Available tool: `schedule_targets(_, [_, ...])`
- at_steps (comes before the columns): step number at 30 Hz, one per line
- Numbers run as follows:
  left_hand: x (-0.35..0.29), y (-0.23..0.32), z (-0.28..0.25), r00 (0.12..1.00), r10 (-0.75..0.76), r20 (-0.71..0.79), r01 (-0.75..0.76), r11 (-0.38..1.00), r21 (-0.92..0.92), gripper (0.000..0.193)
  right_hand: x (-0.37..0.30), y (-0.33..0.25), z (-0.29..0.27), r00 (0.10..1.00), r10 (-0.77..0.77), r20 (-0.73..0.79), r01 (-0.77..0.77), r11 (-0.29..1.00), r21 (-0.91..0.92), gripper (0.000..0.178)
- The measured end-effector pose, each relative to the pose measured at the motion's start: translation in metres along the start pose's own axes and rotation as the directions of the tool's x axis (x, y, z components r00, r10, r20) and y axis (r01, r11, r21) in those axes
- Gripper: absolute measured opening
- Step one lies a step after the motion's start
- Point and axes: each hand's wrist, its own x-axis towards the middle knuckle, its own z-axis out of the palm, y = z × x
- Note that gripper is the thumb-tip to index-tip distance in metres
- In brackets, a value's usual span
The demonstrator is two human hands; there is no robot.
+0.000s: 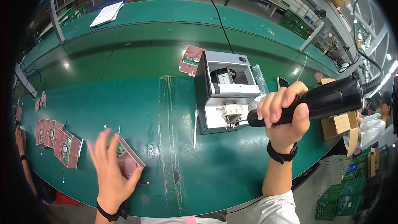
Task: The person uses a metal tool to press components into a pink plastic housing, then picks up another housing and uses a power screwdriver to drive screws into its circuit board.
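My right hand is wrapped around a black electric screwdriver, held almost level. Its front end points left at the metal outlet of a black-and-white screw feeder; whether they touch I cannot tell. My left hand has its fingers spread beside a pink plastic housing lying tilted on the table. The thumb is at the housing's near corner, and the hand covers part of it. A green circuit board and thin wires show in the housing.
Several similar pink housings with boards stand at the left, and another housing is behind the feeder. Clear tape runs down the green table. A phone and a cardboard box are at the right. Another person's hand is far left.
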Motion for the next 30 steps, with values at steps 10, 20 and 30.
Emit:
schedule_targets(10, [0.026, 0.021, 0.009, 0.99, -0.058, 0.128, 0.091, 0.959, -0.269, 0.107, -0.003, 0.015, 0.013, 0.976, 0.16, -0.145, -0.167, 0.985, -0.036, 0.032])
schedule_targets(20, [0.06, 0.057, 0.04, 0.953, 0.277, 0.126, -0.124, 0.733, -0.669, 0.081, -0.014, -0.017, 0.05, 0.986, 0.167, 0.029, -0.169, 0.961, 0.217, 0.039])
schedule_targets(30, [0.086, 0.05, 0.053, 0.929, 0.319, 0.187, -0.16, 0.802, -0.576, 0.019, -0.04, 0.004, 0.083, 0.94, 0.315, 0.129, -0.337, 0.916, 0.216, 0.041])
